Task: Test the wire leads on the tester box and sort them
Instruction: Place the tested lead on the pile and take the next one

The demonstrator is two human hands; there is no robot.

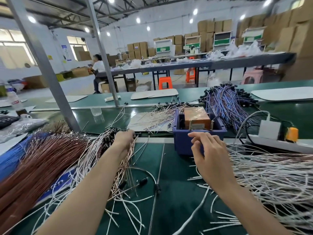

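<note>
While your left grip (126,139) is curled around a bunch of leads (127,168), their long axis running back toward you, the tester box (196,118) lies to its right. Your right grip (208,155) is nearer, just before the box, fingers loosely spread and holding nothing.

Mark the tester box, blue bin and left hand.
tester box (196,117), head view, orange top face.
blue bin (183,145), head view, front wall.
left hand (124,139), head view, back of hand, gripping leads (127,160).

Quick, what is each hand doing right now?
Left hand: grips a bunch of wire leads.
Right hand: open, holding nothing.
</note>
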